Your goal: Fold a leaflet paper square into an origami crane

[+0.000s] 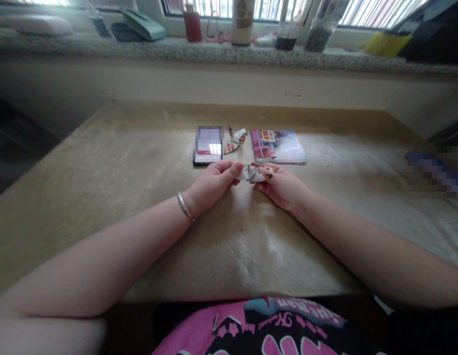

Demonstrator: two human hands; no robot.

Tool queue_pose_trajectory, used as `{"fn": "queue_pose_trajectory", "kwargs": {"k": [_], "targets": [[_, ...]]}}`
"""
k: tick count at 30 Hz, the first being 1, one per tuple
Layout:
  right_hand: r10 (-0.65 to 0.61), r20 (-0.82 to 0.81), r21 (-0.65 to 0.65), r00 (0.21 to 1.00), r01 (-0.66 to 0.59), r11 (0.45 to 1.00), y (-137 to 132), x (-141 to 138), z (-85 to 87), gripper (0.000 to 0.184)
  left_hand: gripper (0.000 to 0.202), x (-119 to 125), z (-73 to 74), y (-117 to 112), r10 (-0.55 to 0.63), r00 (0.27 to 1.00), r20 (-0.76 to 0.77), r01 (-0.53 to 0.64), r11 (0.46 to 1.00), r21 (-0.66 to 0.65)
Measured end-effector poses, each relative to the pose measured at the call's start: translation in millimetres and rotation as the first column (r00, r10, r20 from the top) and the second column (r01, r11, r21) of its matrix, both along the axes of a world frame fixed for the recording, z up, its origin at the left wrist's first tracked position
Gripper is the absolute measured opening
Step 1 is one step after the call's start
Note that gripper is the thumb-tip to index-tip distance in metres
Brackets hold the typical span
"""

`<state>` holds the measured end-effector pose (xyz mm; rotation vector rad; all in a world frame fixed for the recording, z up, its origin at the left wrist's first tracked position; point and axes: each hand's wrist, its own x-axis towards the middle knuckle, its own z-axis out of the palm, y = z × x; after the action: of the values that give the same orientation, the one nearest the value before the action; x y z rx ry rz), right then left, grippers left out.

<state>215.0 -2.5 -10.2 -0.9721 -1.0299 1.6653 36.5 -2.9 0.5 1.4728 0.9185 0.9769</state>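
A small folded piece of printed paper (255, 172) is held between both hands above the brown table (103, 167). My left hand (214, 183), with a silver bangle on its wrist, pinches the paper's left end. My right hand (283, 187) pinches the right end, fingers curled round it. Just beyond the hands lies a finished folded paper figure (235, 140), between a phone (208, 146) with a lit screen and a stack of colourful printed leaflets (278, 146).
A stone windowsill (214, 52) at the back carries bottles, jars, a teal case and a yellow object. A blurred blue item (434, 172) lies at the table's right edge. My pink printed shirt shows at the near edge.
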Motion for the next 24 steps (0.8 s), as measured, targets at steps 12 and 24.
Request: {"fn": "queue_pose_trajectory", "kwargs": {"k": [12, 24], "targets": [[-0.021, -0.059, -0.112, 0.998, 0.015, 0.994, -1.8, -1.8, 8.6, 0.017, 0.052, 0.4, -11.3, 9.6, 0.004, 0.978, 0.209, 0.022, 0.992, -0.122], [0.046, -0.119, -0.217, 0.992, -0.071, 0.974, -1.8, -0.2, 13.1, 0.017, 0.048, 1.1, -5.9, 9.1, -0.025, 0.94, 0.339, 0.094, 0.978, -0.189]]}}
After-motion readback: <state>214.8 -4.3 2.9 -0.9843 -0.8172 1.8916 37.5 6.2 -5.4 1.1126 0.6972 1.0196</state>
